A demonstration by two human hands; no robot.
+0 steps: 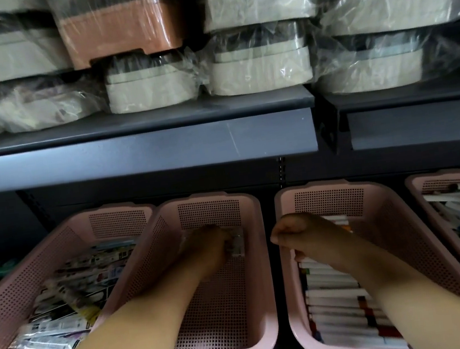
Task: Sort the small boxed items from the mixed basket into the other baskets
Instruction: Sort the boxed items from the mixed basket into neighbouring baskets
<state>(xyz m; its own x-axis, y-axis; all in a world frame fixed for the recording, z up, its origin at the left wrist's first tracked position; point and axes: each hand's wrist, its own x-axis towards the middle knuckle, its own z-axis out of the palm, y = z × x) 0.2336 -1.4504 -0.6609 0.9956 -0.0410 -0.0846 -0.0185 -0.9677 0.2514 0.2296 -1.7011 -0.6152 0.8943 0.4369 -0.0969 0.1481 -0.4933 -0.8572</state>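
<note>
I pinch a small box [238, 245] with my left hand [212, 245] in a near-bare basket [267, 286], my right hand [298, 235] curled on I can't tell what, the mixed basket [43, 257] seemingly mostly unsorted.

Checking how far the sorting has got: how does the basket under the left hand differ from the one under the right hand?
The left-hand basket is nearly bare, mesh floor showing; the right-hand basket is packed with white boxed items in rows. The left hand grips a small box at its basket's far end; the right hand is a curled fist over its basket, nothing visible in it. Both baskets are pink perforated plastic.
</note>
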